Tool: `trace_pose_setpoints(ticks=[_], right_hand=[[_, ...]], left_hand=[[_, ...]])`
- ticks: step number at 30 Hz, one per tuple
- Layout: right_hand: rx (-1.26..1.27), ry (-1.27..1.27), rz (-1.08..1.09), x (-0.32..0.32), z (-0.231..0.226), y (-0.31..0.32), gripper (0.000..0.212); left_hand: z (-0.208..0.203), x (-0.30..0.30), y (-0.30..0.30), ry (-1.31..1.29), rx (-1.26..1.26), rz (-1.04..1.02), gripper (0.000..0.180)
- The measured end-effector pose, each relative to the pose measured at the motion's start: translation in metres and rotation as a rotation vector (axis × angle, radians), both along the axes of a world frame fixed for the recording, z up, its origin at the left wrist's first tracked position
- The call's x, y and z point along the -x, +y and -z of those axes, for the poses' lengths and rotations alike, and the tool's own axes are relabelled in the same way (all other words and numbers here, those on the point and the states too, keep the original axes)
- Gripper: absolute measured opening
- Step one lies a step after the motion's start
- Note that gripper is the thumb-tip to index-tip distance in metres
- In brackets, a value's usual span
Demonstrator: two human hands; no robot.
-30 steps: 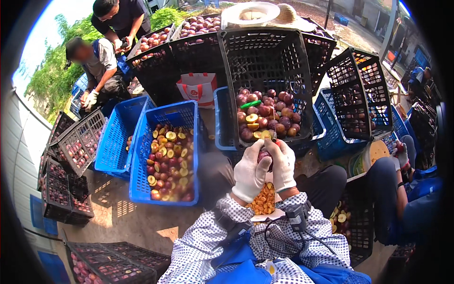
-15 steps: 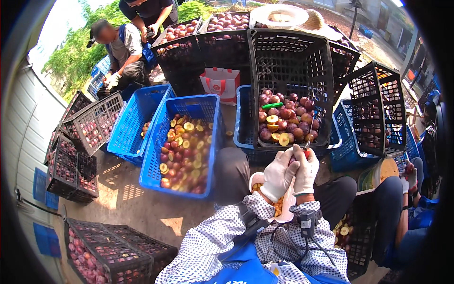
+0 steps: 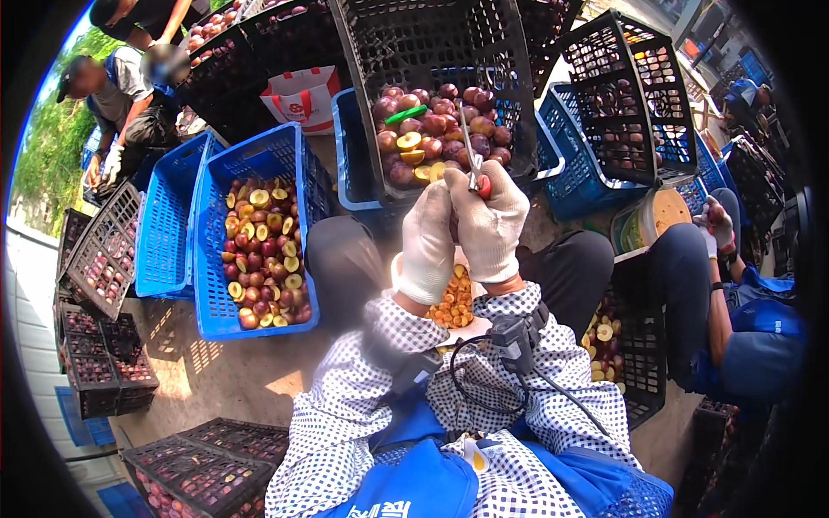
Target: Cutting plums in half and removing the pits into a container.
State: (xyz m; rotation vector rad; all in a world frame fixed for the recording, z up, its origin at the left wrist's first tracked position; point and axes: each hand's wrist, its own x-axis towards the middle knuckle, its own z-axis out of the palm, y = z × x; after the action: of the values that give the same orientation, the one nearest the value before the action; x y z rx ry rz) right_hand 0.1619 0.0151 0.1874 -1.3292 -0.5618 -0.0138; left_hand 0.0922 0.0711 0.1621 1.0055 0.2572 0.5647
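My right hand (image 3: 490, 220), in a white knit glove, grips red-handled shears (image 3: 484, 186), whose slim metal blade points up and away. My left hand (image 3: 427, 246), gloved too, is closed against it at the fingertips; whatever it pinches is hidden. Both hands are over my lap, in front of a tilted black crate (image 3: 432, 53) of whole plums (image 3: 445, 125). A green-handled tool (image 3: 406, 114) and a few cut plum halves (image 3: 411, 148) lie on those plums. Below my wrists, between my knees, is a pale container (image 3: 473, 328) with orange-brown plum stones (image 3: 452, 300).
At left stands a blue crate (image 3: 207, 302) of halved plums, another blue crate (image 3: 160, 250) beside it. Black plum crates (image 3: 194, 462) stand lower left. A red-and-white bag (image 3: 302, 97) sits behind. A co-worker's gloved hand (image 3: 715, 226) is at right, near a round tub (image 3: 652, 220).
The view has shifted, so the crates appear further left and higher. My hands have risen toward the black crate, and the shears' blade now shows clearly. The plum between my hands is no longer visible.
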Motion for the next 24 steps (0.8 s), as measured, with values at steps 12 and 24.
trace_pose_setpoints(ticks=[12, 24], right_hand=[[0.163, 0.286, -0.007, -0.007, -0.01, 0.005, 0.027], [0.345, 0.085, 0.224, -0.078, 0.031, 0.053, 0.022]], left_hand=[[-0.005, -0.018, 0.024, 0.048, -0.358, -0.046, 0.061], [0.043, -0.089, 0.055, -0.053, -0.387, -0.119, 0.042]])
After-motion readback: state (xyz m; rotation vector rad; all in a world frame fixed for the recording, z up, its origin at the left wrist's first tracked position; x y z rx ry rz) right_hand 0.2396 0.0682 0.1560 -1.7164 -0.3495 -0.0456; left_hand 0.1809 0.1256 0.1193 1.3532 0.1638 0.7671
